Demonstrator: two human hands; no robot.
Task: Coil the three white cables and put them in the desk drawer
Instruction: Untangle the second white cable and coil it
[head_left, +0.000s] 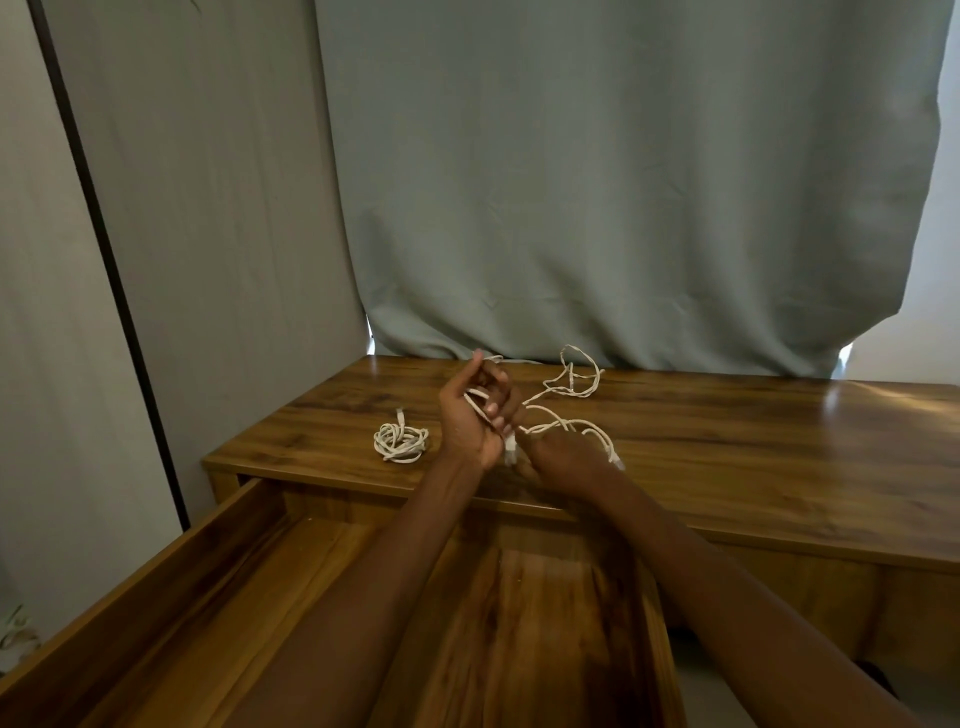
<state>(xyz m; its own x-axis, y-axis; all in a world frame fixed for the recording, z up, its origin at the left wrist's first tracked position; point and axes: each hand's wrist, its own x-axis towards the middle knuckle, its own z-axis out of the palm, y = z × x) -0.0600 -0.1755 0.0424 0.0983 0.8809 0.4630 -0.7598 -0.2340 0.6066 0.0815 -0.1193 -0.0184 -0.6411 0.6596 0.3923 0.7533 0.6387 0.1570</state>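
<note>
One white cable (400, 442) lies coiled on the left part of the wooden desk top (727, 441). My left hand (465, 421) is raised over the desk and grips loops of a second white cable (550, 418), whose free length trails right across the wood to a plug. My right hand (511, 415) is pressed close behind the left, its fingers curled round the same cable; most of it is hidden. A third white cable (574, 376) lies loose and tangled further back. The desk drawer (156, 587) stands pulled open below my arms, with no cable visible inside.
A grey-green curtain (623, 208) hangs right behind the desk's far edge. A pale wall panel with a dark strip (104, 234) stands to the left. The right half of the desk top is bare wood.
</note>
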